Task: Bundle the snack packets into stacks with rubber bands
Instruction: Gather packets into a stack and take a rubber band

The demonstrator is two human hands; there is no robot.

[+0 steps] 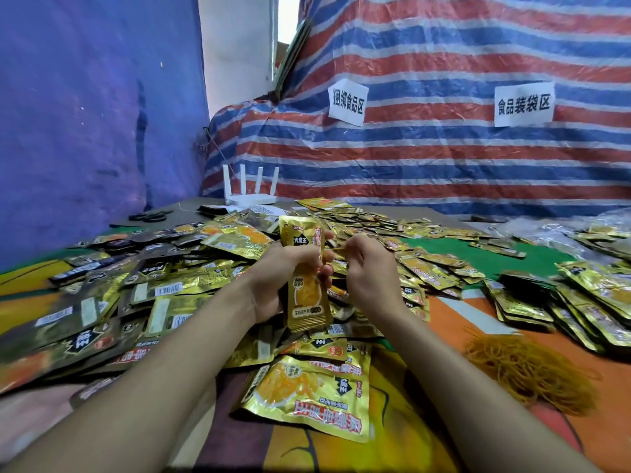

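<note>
The left hand (273, 278) is wrapped around a stack of gold packets (305, 291), fingers curled across its front and holding it upright above the bench (495, 257). Just right of that stack, the right hand (368, 274) pinches a thin rubber band (337, 249), which stretches in a short taut line from its fingertips to the stack's edge. Whether the band already loops around the stack cannot be told from here.

Left of the stack and behind it, loose packets (170, 285) lie in a wide, messy heap, some face up in gold and some showing darker backs with barcodes. In front of the stack, nearer the person, one large packet (307, 394) lies flat with its print upside down. Off to the stack's right and a bit nearer, a tangled mound of orange-brown rubber bands (526, 373) sits on the cloth. Farther right, piled packets (519, 302) lie in rough layers.

Well behind the stack, a white router (251, 192) with four antennas stands at the bench's far edge, with black scissors (150, 217) to its left. A red, white and blue striped tarp (444, 158) rises behind it all, carrying two paper signs (346, 101).
</note>
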